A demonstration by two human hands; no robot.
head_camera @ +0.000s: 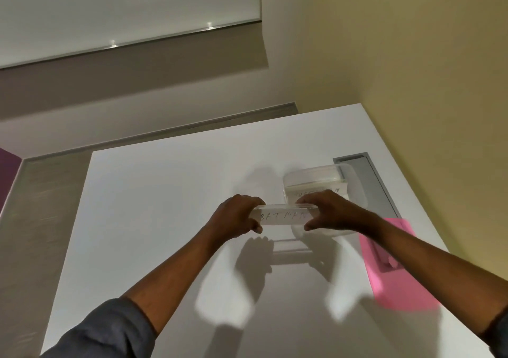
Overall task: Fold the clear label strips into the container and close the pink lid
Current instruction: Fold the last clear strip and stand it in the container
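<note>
**Clear strip held over the white bench**

Clear plastic, hand-lettered "BATMAN", the label strip (284,216) is stretched level between both hands above the white bench (165,220). The left hand (236,217) pinches its left end, thumb underneath and fingers curled over the top edge; the right hand (330,212) has the same grip on the right end. Just behind the right hand stands the clear container (319,181), open, with another lettered strip inside whose writing is too blurred to read. The pink lid (395,269) lies flat near the bench's right edge, beside the right forearm, apart from the container.
</note>
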